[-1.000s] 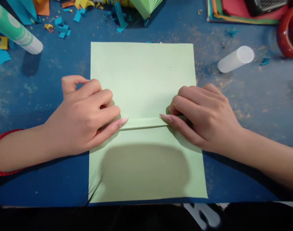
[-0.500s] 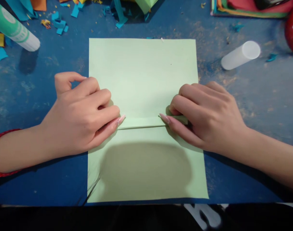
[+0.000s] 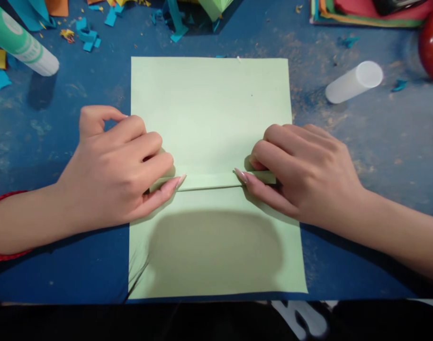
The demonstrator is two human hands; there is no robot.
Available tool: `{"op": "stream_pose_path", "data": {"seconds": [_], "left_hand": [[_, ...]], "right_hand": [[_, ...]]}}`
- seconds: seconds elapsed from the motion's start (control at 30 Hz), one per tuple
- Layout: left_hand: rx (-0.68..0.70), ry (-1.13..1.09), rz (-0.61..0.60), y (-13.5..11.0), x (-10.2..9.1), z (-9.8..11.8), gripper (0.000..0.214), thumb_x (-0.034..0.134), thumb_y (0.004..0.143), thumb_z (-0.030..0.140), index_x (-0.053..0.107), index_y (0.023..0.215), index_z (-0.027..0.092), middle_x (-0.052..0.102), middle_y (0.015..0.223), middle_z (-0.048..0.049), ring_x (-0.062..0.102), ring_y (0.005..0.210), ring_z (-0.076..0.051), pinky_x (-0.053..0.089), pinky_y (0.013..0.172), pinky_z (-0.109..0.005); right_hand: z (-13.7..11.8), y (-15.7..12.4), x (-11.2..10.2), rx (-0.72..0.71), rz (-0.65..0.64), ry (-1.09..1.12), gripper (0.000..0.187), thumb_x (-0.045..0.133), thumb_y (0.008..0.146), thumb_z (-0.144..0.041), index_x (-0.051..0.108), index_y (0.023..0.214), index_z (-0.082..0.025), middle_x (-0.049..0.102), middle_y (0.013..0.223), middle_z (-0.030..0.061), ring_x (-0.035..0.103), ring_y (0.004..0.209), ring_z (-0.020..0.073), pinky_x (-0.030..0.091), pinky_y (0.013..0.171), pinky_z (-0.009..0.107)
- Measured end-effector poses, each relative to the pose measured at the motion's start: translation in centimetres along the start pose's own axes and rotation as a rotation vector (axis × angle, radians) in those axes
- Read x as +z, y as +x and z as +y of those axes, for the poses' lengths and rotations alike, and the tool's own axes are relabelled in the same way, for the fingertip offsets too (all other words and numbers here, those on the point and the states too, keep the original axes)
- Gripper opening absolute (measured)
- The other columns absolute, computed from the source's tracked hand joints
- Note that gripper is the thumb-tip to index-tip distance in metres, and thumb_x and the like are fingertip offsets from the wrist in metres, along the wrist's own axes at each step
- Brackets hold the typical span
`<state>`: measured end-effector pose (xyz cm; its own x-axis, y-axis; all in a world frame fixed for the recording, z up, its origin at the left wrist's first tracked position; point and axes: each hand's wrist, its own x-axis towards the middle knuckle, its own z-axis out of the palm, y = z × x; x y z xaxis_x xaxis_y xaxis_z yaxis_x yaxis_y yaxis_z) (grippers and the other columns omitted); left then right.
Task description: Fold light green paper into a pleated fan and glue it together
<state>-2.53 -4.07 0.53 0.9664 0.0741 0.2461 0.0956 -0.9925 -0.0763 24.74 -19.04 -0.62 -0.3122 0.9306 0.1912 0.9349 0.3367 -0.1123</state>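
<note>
A pale green sheet of paper (image 3: 209,104) lies flat before me. Across its middle runs a narrow folded strip of the same green paper (image 3: 210,182); whether it is joined to the sheet I cannot tell. My left hand (image 3: 119,166) is curled over the strip's left part, its thumb along the near edge. On the right part, my right hand (image 3: 305,163) is closed the same way, thumb tip on the strip and fingers tucked under. Both hands rest partly on the sheet, and some fingertips are hidden.
A green and white glue stick (image 3: 28,45) is at upper left, near blue and yellow paper scraps (image 3: 86,35). To the right lie a white cap (image 3: 353,83), a red ring-shaped object (image 3: 431,49) and stacked coloured paper (image 3: 330,14). The blue table's near edge (image 3: 209,300) runs below.
My left index finger has drawn back slightly and the left thumb has shifted, uncovering more of the strip's left end. My right hand has hardly moved.
</note>
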Motion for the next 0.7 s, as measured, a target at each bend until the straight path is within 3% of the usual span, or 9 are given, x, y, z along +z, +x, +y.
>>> {"op": "stream_pose_path", "data": {"seconds": [0.17, 0.3, 0.4, 0.47, 0.57, 0.7], "left_hand": [[-0.034, -0.002, -0.024, 0.0, 0.0, 0.2, 0.035, 0.061, 0.105, 0.037, 0.049, 0.076, 0.021, 0.046, 0.075, 0.0023, 0.049, 0.075, -0.015, 0.049, 0.100, -0.047], [-0.048, -0.042, 0.049, 0.0, 0.3, 0.2, 0.028, 0.060, 0.105, 0.042, 0.055, 0.088, 0.020, 0.049, 0.080, 0.0009, 0.053, 0.078, -0.018, 0.051, 0.096, -0.050], [-0.059, -0.082, 0.054, 0.0, 0.4, 0.2, 0.020, 0.062, 0.105, 0.033, 0.060, 0.118, 0.019, 0.060, 0.103, -0.0055, 0.061, 0.094, -0.023, 0.050, 0.097, -0.050], [0.004, -0.137, 0.034, -0.1, 0.5, 0.2, 0.033, 0.059, 0.106, 0.021, 0.059, 0.139, 0.025, 0.063, 0.128, -0.0092, 0.062, 0.117, -0.028, 0.048, 0.105, -0.050], [0.136, -0.227, -0.059, 0.0, 0.6, -0.1, 0.061, 0.043, 0.105, 0.005, 0.051, 0.157, 0.037, 0.048, 0.165, -0.0076, 0.048, 0.151, -0.032, 0.042, 0.121, -0.053], [0.160, -0.270, -0.191, 0.1, 0.5, -0.4, 0.069, 0.041, 0.105, 0.007, 0.038, 0.166, 0.037, 0.033, 0.178, -0.0045, 0.031, 0.165, -0.038, 0.035, 0.128, -0.066]], "right_hand": [[0.1, 0.0, 0.0, -0.029, 0.001, -0.079, 0.036, 0.045, 0.110, -0.045, 0.057, 0.083, -0.024, 0.059, 0.080, 0.0086, 0.053, 0.070, 0.0237, 0.032, 0.063, 0.040], [-0.1, -0.2, -0.2, 0.020, -0.016, -0.151, 0.039, 0.043, 0.109, -0.052, 0.062, 0.089, -0.024, 0.063, 0.089, 0.0117, 0.059, 0.083, 0.0297, 0.039, 0.068, 0.041], [-0.3, -0.4, -0.2, 0.056, -0.012, -0.186, 0.042, 0.040, 0.109, -0.054, 0.065, 0.095, -0.024, 0.065, 0.098, 0.0141, 0.062, 0.095, 0.0354, 0.045, 0.075, 0.044], [-0.4, -0.5, -0.1, 0.075, 0.001, -0.194, 0.043, 0.039, 0.109, -0.056, 0.067, 0.100, -0.024, 0.065, 0.104, 0.0156, 0.063, 0.103, 0.0383, 0.047, 0.079, 0.047], [-0.7, -0.7, 0.1, 0.105, 0.023, -0.180, 0.043, 0.040, 0.109, -0.056, 0.068, 0.108, -0.023, 0.066, 0.116, 0.0179, 0.062, 0.112, 0.0415, 0.051, 0.086, 0.052], [-1.0, -0.8, 0.3, 0.140, 0.010, -0.117, 0.039, 0.046, 0.108, -0.052, 0.066, 0.125, -0.022, 0.063, 0.141, 0.0193, 0.060, 0.125, 0.0443, 0.051, 0.097, 0.059]]}}
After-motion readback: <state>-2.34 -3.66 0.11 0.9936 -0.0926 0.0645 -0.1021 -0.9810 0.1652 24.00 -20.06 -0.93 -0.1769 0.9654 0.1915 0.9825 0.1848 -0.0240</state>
